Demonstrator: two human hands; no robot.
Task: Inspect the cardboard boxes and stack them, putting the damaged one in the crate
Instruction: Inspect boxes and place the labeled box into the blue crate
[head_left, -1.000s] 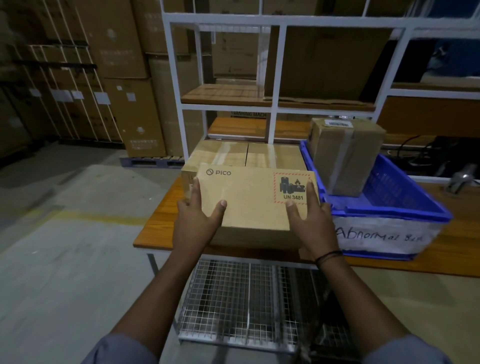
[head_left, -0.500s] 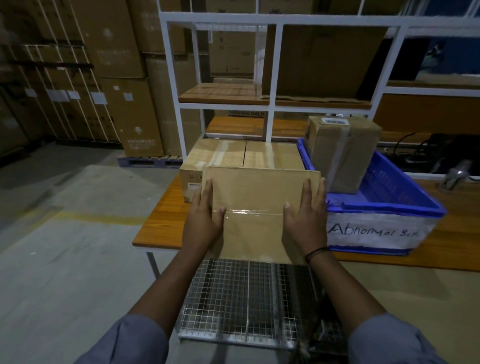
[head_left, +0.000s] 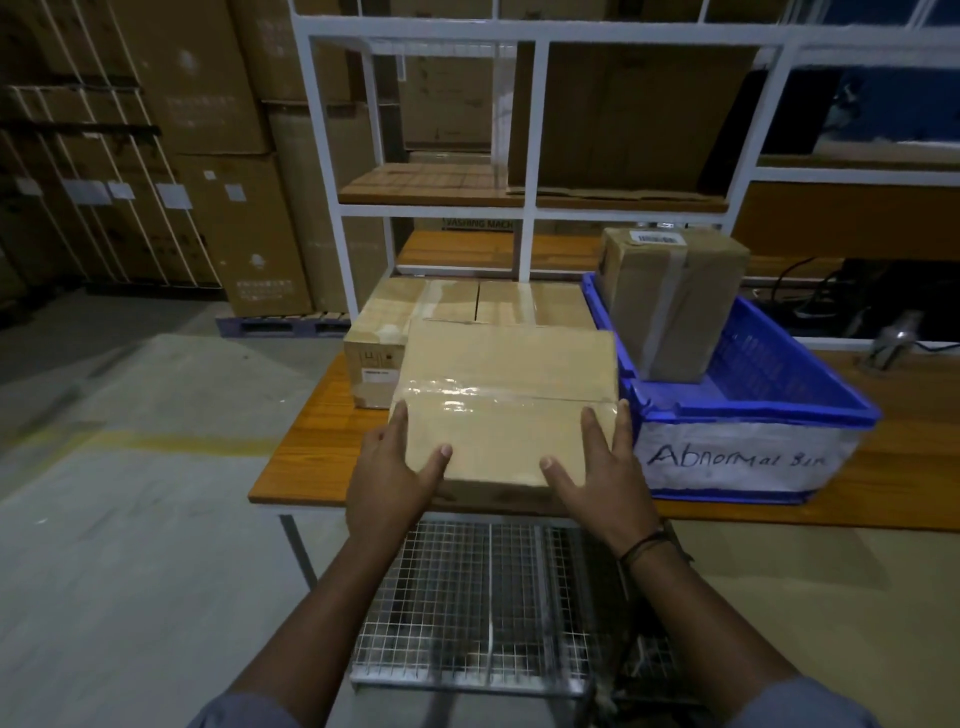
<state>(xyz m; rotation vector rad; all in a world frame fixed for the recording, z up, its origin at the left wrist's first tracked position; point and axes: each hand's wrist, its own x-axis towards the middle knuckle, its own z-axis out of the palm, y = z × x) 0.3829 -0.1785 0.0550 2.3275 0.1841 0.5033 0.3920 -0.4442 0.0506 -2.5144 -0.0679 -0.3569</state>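
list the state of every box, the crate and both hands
held box, taped shut, gripped at both sides
rear box, taped shut, on table
crate, holds one box
crate box, taped, standing in crate
left hand, grips held box
right hand, grips held box

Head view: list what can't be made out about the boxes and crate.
- Underside and near corners of the held box: covered by the left hand and right hand.
- Near face of the rear box: behind the held box; its side label is too small.
- The barcode label on the crated box: too small.
- Most of the crate floor: hidden by its near wall.
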